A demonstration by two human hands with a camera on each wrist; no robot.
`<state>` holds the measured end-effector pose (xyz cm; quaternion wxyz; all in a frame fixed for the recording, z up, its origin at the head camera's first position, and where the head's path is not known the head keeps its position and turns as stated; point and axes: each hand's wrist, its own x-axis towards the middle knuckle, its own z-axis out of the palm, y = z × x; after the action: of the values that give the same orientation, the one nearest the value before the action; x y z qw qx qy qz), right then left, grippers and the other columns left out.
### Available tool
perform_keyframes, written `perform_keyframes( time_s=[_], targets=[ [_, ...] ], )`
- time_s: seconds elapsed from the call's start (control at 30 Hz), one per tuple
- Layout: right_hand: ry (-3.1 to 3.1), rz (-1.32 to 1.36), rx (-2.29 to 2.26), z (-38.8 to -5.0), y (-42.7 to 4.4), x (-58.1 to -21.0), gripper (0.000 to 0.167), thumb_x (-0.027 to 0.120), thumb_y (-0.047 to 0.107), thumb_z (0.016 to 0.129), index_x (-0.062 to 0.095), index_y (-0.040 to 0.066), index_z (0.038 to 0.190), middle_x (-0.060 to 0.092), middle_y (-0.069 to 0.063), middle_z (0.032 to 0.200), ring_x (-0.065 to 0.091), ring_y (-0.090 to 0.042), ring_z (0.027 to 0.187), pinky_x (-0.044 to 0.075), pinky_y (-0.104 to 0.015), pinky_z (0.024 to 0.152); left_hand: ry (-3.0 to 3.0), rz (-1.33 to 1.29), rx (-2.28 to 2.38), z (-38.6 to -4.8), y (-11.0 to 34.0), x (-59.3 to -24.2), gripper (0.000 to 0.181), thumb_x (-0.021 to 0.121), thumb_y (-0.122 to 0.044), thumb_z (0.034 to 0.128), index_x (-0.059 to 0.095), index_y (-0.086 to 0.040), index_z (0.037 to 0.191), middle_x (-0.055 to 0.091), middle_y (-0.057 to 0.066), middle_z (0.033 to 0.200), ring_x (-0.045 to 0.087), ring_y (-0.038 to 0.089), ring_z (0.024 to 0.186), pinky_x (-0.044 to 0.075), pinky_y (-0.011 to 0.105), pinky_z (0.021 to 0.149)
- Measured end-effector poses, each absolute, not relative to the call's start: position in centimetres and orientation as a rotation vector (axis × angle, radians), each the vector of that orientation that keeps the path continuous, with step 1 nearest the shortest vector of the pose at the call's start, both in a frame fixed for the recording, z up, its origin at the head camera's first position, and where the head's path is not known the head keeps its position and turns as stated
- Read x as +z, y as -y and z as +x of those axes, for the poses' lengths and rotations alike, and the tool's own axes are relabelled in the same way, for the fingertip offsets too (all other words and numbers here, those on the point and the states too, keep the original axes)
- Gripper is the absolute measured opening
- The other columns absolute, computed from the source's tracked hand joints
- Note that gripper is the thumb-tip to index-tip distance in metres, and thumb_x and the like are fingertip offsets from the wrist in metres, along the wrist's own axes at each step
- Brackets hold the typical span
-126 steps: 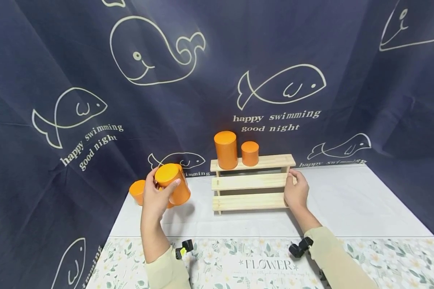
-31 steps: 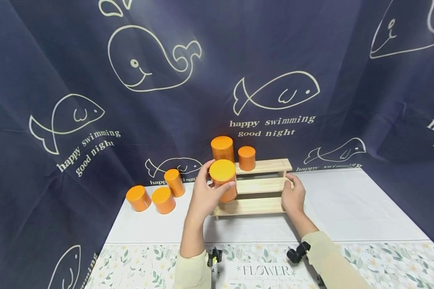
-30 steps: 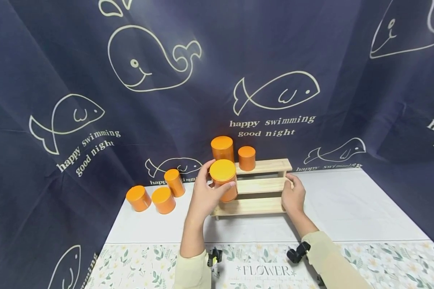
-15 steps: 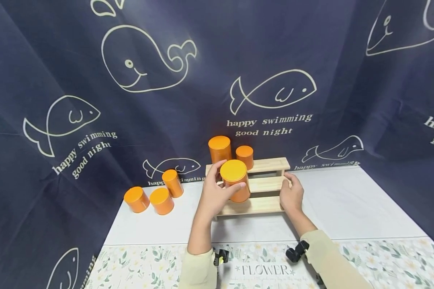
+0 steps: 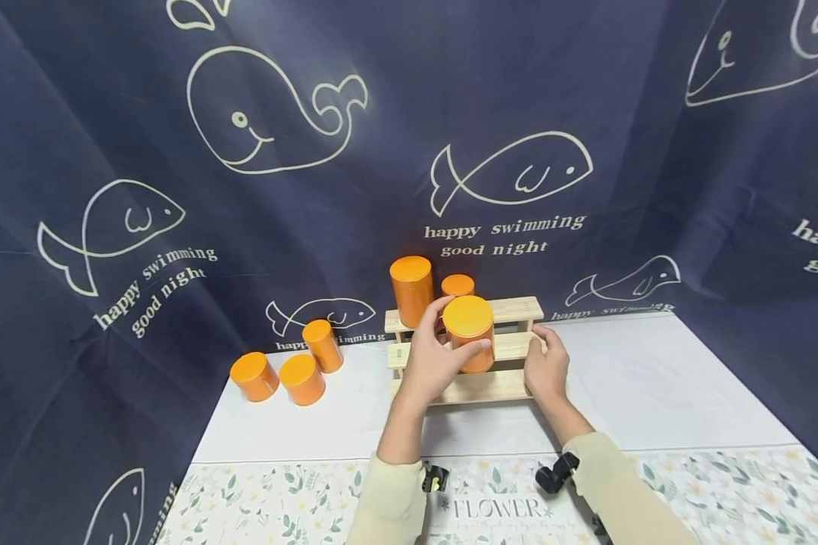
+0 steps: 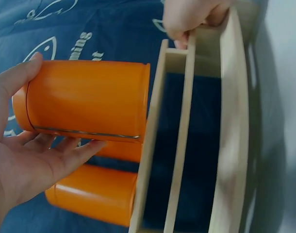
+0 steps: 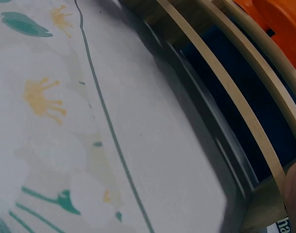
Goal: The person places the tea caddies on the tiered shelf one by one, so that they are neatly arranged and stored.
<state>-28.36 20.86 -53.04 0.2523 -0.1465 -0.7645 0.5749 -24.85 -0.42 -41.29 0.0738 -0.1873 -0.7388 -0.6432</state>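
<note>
My left hand grips a lidded orange canister, thumb on one side and fingers on the other. It stands upright in front of a three-tier wooden shelf, up near the top tier. Whether its base touches wood is unclear in the left wrist view, where the canister lies close to the top board. My right hand holds the shelf's right end. On the top tier are a tall orange canister and a small one, the latter partly hidden by the held canister.
Three more orange canisters, a left one, a middle one and a slim one, stand on the white tabletop at left. A flower-print cloth covers the front. Dark printed fabric rises behind.
My left hand has carried the canister from the group at left across to the shelf, moving further right along it in the last second. The right hand keeps its hold on the shelf's end.
</note>
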Motion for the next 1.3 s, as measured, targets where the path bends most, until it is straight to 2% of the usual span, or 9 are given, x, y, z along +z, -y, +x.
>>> perform_keyframes(
  time_s=[0.2,0.47,0.67,0.93,1.13,1.3],
  targets=[
    [2.076,-0.4,1.567,-28.4,-20.8,-53.0,0.039,0.043,0.009,0.107,0.061,-0.001,0.14,0.06,-0.025,0.149,0.049,-0.04,0.149,0.035,-0.055,0.127,2.248,-0.612,-1.88,-25.3,-1.0,-41.8,0.089,0.095,-0.024,0.0787,0.049,-0.019,0.154,0.064,0.001,0.138,0.061,0.018,0.126,0.054,0.05,0.108],
    [2.077,-0.422,1.562,-28.3,-20.8,-53.1,0.039,0.044,0.009,0.106,0.062,0.0,0.14,0.06,-0.024,0.15,0.048,-0.039,0.15,0.035,-0.054,0.127,2.246,-0.616,-1.899,-26.0,-2.5,-42.1,0.087,0.095,-0.022,0.0788,0.05,-0.03,0.153,0.062,-0.002,0.139,0.059,0.013,0.126,0.054,0.041,0.107],
    [2.078,-0.418,1.552,-28.4,-20.8,-53.1,0.039,0.044,0.01,0.106,0.062,0.0,0.139,0.061,-0.024,0.149,0.049,-0.04,0.149,0.036,-0.055,0.126,2.25,-0.61,-1.912,-26.6,-3.4,-42.3,0.089,0.094,-0.022,0.0809,0.047,-0.023,0.156,0.061,-0.003,0.144,0.058,0.012,0.133,0.052,0.044,0.114],
    [2.093,-0.415,1.555,-28.2,-20.8,-53.1,0.04,0.044,0.009,0.106,0.061,-0.001,0.14,0.059,-0.024,0.151,0.047,-0.04,0.151,0.036,-0.056,0.126,2.222,-0.661,-1.866,-27.3,-4.5,-41.8,0.09,0.094,-0.023,0.0804,0.047,-0.019,0.156,0.061,0.001,0.147,0.059,0.014,0.133,0.054,0.044,0.112],
    [2.103,-0.407,1.544,-28.2,-20.8,-52.9,0.04,0.044,0.008,0.106,0.06,-0.002,0.14,0.058,-0.024,0.151,0.046,-0.041,0.151,0.035,-0.057,0.127,2.213,-0.684,-1.78,-28.0,-5.4,-41.7,0.09,0.094,-0.022,0.0809,0.045,-0.014,0.157,0.061,0.003,0.146,0.059,0.015,0.131,0.055,0.037,0.109],
    [2.089,-0.413,1.541,-28.3,-20.7,-53.0,0.038,0.046,0.009,0.105,0.062,-0.001,0.139,0.061,-0.023,0.149,0.049,-0.04,0.149,0.037,-0.056,0.126,2.211,-0.701,-1.762,-28.2,-6.3,-41.8,0.09,0.091,-0.016,0.0832,0.042,-0.011,0.159,0.057,0.006,0.15,0.06,0.017,0.134,0.052,0.032,0.114]
  ],
)
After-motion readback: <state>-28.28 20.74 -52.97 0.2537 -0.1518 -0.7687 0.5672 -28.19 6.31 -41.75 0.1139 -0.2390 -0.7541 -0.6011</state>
